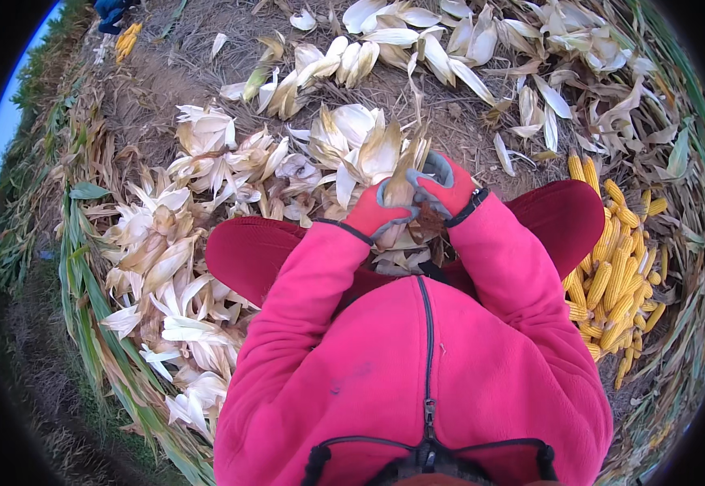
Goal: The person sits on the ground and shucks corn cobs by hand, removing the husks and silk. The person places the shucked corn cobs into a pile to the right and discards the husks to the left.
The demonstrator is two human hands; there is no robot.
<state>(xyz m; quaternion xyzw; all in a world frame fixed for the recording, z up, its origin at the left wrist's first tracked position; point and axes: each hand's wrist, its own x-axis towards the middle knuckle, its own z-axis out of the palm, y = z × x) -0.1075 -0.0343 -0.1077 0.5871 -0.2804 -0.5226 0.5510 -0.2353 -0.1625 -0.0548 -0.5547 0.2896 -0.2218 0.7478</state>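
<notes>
Between my two gloved hands, in front of my body, is an ear of corn in its dry husk (pixel 398 189). My left hand (pixel 381 211), in a red and grey glove, is closed around the ear's lower part. My right hand (pixel 443 185), gloved alike, has its fingers curled at the husk's edge on the ear's other side. Brown corn silk (pixel 428 223) shows below the right hand. Whether kernels are bared on this ear is hidden. Loose pale husks (pixel 352 143) lie just beyond the hands.
A pile of husked yellow corn cobs (pixel 617 273) lies beside my right knee (pixel 562 225). Stripped husks (pixel 170 261) heap up on the left, with more husks (pixel 389 36) scattered ahead on the soil. Corn stalks (pixel 85 273) border the left side. Further cobs (pixel 126 42) lie far off at upper left.
</notes>
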